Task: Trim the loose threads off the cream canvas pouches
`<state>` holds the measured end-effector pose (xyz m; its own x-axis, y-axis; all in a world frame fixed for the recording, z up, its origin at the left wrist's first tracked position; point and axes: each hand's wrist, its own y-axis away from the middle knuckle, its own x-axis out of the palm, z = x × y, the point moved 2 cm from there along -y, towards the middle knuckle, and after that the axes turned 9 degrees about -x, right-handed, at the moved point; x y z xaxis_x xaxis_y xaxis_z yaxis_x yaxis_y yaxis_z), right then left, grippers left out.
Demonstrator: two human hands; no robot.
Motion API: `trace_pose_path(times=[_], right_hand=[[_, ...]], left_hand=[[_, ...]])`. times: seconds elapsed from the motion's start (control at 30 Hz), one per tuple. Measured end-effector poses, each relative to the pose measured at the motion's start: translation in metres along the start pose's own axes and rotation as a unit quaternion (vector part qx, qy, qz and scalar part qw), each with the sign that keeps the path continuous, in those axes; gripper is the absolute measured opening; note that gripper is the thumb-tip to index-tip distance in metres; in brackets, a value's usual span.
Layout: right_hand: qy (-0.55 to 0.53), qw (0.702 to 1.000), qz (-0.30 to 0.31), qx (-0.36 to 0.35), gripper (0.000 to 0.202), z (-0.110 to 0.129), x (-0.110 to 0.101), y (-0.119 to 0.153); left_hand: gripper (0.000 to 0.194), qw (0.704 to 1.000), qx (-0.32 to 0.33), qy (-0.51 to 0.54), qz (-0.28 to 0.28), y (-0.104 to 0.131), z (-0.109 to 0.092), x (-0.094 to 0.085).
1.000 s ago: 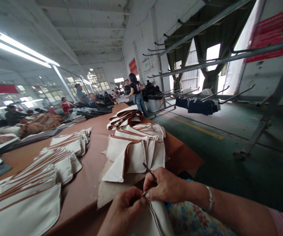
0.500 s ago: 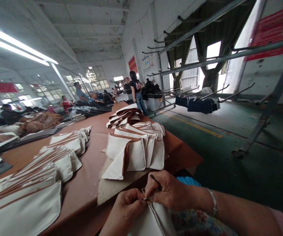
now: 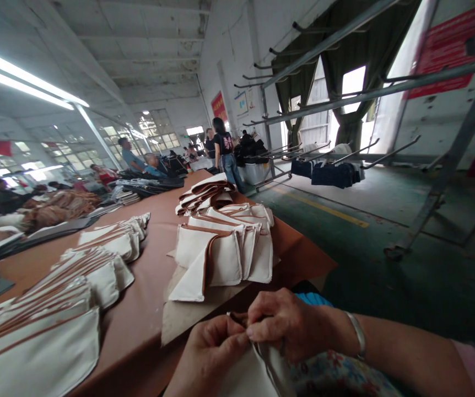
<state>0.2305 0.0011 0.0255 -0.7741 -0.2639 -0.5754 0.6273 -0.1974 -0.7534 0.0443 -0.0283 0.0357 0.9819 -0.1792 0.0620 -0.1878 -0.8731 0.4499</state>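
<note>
Low in the view, a white fabric pouch with a brown edge hangs from my two hands. My left hand is closed, its thumb and finger pinching the pouch's top edge. My right hand is closed on the same edge, with its fingertips touching those of my left. A short brown strip of the edge shows between the hands. My fingers hide the exact spot being gripped. Just beyond lies a stack of similar white pouches with brown edging, on brown paper.
More pouches lie in overlapping rows on the left of the brown-covered table. Dark fabric piles lie farther back. A metal rack with hooks stands right. Several people, including one standing person, are in the background.
My right hand has turned and its fingers have folded down over the edge. The thin dark piece that stuck up from it no longer shows. The view has shifted slightly.
</note>
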Motion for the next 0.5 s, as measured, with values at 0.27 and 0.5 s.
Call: trace_pose_path(times=[0.27,0.5], right_hand=[[-0.262,0.917,-0.100,0.283,0.042,-0.006,-0.014,-0.006],[-0.273,0.904,0.024,0.328,0.030,-0.011,-0.019,-0.026]], left_hand=[[0.018,0.979,0.084,-0.165,-0.085,0.011,-0.017,0.007],[0.013,0.962,0.111,-0.225,-0.111,0.013,-0.019,0.008]])
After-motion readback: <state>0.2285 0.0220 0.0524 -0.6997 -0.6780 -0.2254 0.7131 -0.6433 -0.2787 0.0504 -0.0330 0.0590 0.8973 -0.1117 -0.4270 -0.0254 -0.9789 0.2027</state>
